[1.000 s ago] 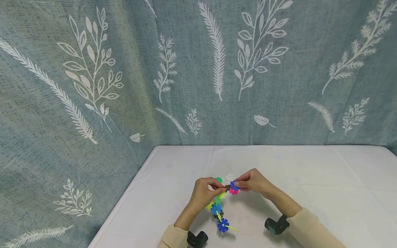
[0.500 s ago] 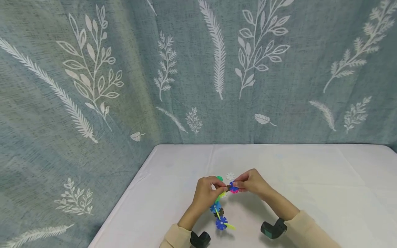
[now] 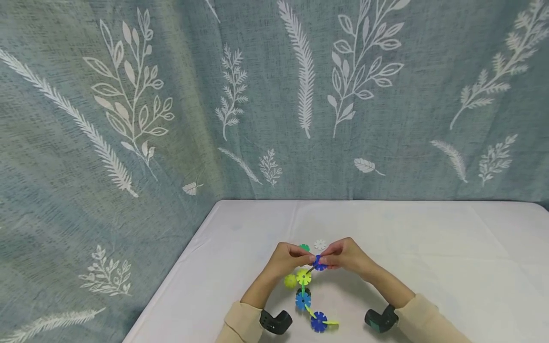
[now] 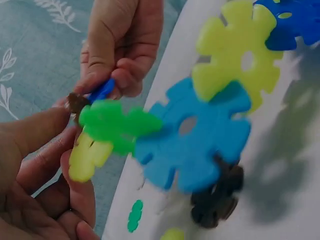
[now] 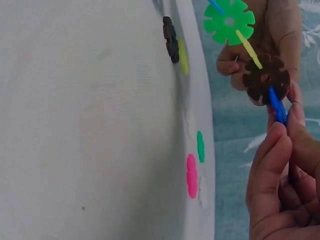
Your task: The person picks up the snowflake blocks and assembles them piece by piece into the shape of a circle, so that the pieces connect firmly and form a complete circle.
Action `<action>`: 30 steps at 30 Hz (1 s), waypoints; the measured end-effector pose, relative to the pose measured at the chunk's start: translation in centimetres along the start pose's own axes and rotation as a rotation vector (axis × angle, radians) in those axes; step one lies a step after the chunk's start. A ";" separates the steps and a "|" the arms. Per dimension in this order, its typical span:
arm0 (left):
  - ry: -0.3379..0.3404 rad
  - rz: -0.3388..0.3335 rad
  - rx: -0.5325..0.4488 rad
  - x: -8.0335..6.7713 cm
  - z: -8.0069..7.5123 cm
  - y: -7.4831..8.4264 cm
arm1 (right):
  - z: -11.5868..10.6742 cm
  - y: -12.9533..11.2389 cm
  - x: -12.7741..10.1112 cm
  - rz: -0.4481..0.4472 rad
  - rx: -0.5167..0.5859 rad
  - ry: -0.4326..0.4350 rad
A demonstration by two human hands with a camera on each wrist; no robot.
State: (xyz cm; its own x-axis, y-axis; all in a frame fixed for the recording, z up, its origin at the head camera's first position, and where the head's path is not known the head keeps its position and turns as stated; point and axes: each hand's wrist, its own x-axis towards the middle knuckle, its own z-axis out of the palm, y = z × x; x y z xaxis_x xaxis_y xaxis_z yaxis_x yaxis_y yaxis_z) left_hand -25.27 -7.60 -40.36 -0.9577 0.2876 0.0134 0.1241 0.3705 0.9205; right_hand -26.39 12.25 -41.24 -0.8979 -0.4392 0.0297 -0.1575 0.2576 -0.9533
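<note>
Notched plastic flower discs are joined edge to edge in a chain. My right hand [image 3: 349, 255] pinches a dark blue disc [image 3: 319, 265], which is slotted into a brown disc [image 5: 256, 82]. My left hand [image 3: 285, 262] pinches the brown disc by its edge, its fingertips right beside the right hand's. From there the chain hangs toward me: a yellow disc [image 3: 304, 277], a green disc [image 4: 115, 125], a light blue disc [image 4: 192, 137], another yellow disc [image 4: 237, 55], then a second dark blue disc [image 3: 319, 322] with a yellow disc [image 3: 332, 322] seen edge-on at its end.
Loose discs lie on the white-covered table [image 3: 429, 257]: white [image 3: 320, 244], green [image 3: 304, 247], yellow-green [image 3: 289, 281], pink [image 5: 191, 176] and dark brown [image 5: 170, 40]. Black wrist cameras sit on both wrists. A patterned blue-green curtain [image 3: 257, 95] stands behind and to the left.
Both hands have drawn together, the dark blue disc shifting left against the brown one. The chain's lower end has swung toward me and right, uncovering the loose yellow-green disc.
</note>
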 end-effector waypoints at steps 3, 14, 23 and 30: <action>0.009 -0.036 -0.009 0.0 0.1 -0.2 | -0.1 0.5 0.2 -0.051 0.001 -0.042; 0.074 -0.127 -0.110 -0.4 -0.3 -0.7 | -1.6 2.6 2.1 -0.312 -0.452 -0.151; 0.083 -0.158 -0.125 -0.4 -0.2 -0.9 | -1.4 3.0 2.2 -0.184 -0.569 -0.063; 0.104 -0.179 -0.117 -0.4 -0.2 -1.1 | -1.5 2.7 2.0 -0.196 -0.503 -0.095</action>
State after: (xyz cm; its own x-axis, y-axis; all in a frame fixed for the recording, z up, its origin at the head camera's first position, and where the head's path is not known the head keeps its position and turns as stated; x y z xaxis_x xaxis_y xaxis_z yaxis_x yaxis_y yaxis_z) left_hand -25.11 -8.28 -41.25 -0.9840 0.1319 -0.1200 -0.0757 0.3008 0.9507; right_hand -29.24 13.32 -43.32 -0.7945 -0.5902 0.1429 -0.5163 0.5327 -0.6706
